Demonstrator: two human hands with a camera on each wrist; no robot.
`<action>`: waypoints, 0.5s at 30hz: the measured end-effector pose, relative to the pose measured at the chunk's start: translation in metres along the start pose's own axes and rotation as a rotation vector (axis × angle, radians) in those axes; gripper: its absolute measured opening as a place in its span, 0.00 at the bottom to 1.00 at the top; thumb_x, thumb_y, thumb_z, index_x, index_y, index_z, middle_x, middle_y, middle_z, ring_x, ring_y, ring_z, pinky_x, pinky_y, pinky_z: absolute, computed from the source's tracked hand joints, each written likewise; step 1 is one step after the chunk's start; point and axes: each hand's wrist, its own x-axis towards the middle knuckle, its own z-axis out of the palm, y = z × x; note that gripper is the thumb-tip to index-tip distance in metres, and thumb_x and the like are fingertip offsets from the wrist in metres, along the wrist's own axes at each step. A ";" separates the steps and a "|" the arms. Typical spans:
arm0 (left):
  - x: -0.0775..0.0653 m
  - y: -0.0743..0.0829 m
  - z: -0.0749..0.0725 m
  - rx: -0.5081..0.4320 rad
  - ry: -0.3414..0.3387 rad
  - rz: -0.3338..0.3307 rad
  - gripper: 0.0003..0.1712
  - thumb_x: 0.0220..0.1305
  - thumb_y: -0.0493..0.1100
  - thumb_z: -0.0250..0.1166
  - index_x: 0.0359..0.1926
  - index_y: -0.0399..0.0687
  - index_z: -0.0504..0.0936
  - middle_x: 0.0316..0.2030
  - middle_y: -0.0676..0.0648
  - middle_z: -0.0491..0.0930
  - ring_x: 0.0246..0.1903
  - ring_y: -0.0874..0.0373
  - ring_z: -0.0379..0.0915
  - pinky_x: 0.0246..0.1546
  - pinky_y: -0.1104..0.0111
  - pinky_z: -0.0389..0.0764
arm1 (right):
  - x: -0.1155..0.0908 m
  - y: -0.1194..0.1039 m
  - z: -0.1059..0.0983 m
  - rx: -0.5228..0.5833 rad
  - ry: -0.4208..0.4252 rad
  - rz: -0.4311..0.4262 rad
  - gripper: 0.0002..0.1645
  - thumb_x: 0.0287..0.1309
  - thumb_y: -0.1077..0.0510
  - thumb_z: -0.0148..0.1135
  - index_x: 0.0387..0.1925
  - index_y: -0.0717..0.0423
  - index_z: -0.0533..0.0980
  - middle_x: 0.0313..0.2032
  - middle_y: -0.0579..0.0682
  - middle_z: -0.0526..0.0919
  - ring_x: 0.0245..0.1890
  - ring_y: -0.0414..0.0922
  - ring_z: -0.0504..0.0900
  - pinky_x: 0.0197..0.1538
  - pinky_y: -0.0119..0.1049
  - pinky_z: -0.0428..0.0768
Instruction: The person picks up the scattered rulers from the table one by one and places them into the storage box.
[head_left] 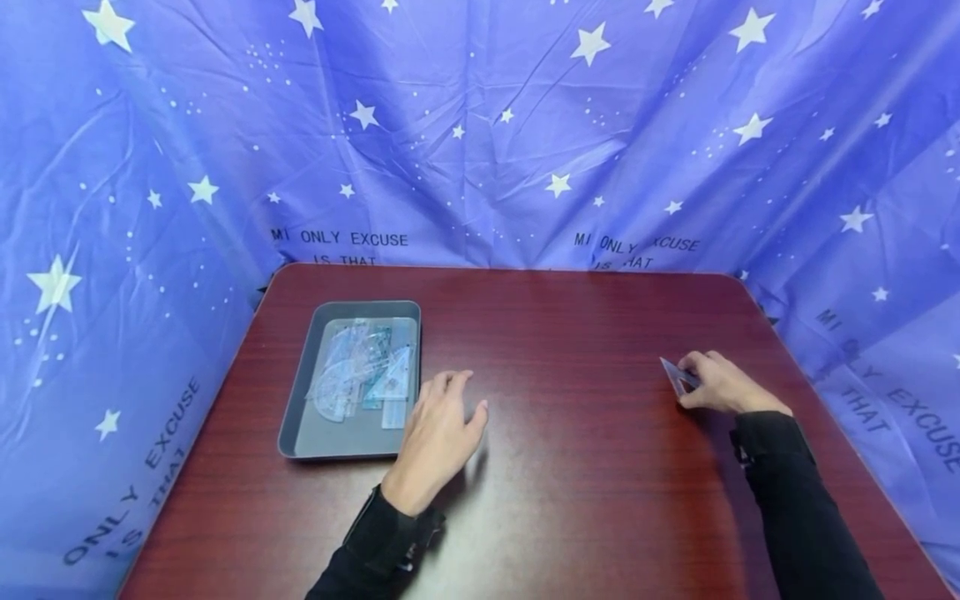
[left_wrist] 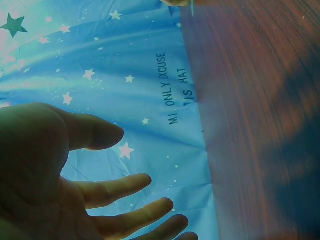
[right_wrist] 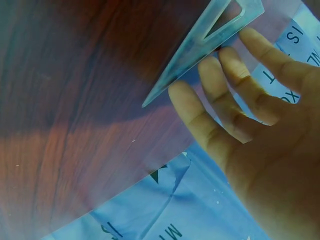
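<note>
My right hand (head_left: 723,385) grips a clear set square (head_left: 672,375) between thumb and fingers over the right side of the table. In the right wrist view the fingertips line one long edge of this set square (right_wrist: 186,59), and its triangular cut-out shows; the thumb is out of sight there. My left hand (head_left: 435,437) hovers by the right edge of a grey tray (head_left: 352,442), fingers spread and loosely bent, with nothing in it. The left wrist view shows that palm and separated fingers (left_wrist: 122,192). Inside the tray lie overlapping clear protractors (head_left: 330,392), a set square (head_left: 393,379) and rulers.
The dark red wooden table (head_left: 555,333) has rounded far corners. Blue curtains (head_left: 472,150) with white stars and lettering hang close around its back and sides. The tray stands on the table's left part with a raised rim.
</note>
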 end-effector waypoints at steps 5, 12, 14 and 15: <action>-0.001 0.001 0.000 0.001 -0.016 -0.012 0.31 0.74 0.50 0.67 0.72 0.42 0.78 0.66 0.35 0.78 0.69 0.37 0.73 0.65 0.44 0.80 | 0.005 -0.001 -0.001 0.000 -0.019 0.031 0.40 0.43 0.55 0.82 0.53 0.74 0.74 0.42 0.70 0.79 0.41 0.61 0.78 0.50 0.60 0.80; -0.001 0.000 0.000 -0.005 -0.017 -0.009 0.30 0.74 0.50 0.68 0.72 0.43 0.78 0.67 0.35 0.78 0.68 0.38 0.73 0.64 0.44 0.81 | 0.005 -0.005 0.000 -0.011 -0.024 0.037 0.40 0.44 0.54 0.82 0.52 0.74 0.73 0.40 0.68 0.79 0.40 0.59 0.79 0.47 0.57 0.81; -0.001 0.000 0.000 -0.007 -0.014 -0.008 0.30 0.74 0.50 0.68 0.72 0.43 0.78 0.66 0.36 0.79 0.67 0.39 0.74 0.63 0.44 0.82 | 0.003 -0.011 -0.002 -0.019 -0.013 0.031 0.41 0.44 0.53 0.82 0.53 0.74 0.73 0.41 0.68 0.79 0.40 0.59 0.79 0.47 0.58 0.81; -0.001 0.000 0.001 -0.011 -0.011 -0.008 0.30 0.74 0.49 0.68 0.72 0.43 0.78 0.66 0.36 0.79 0.67 0.39 0.74 0.63 0.44 0.82 | 0.003 -0.015 -0.003 -0.022 -0.005 0.026 0.41 0.44 0.53 0.82 0.53 0.74 0.73 0.42 0.68 0.79 0.40 0.60 0.79 0.48 0.58 0.81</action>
